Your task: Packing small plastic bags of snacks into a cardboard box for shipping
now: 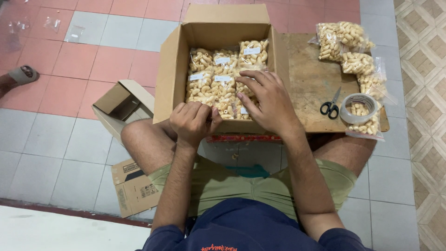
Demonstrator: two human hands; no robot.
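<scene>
An open cardboard box (167,69) stands on the tiled floor in front of me, filled with several clear bags of pale puffed snacks (222,74), each with a small white label. My left hand (193,122) is curled at the box's near rim, fingers closed against a bag at the front; whether it grips that bag I cannot tell. My right hand (267,100) lies with fingers spread on the bags at the front right of the box, pressing on them.
A wooden board (311,79) lies right of the box with black-handled scissors (331,106), a roll of clear tape (358,108) and several loose snack bags (346,44). Smaller empty cartons (121,104) lie at the left. Another person's sandalled foot (21,75) is at the far left.
</scene>
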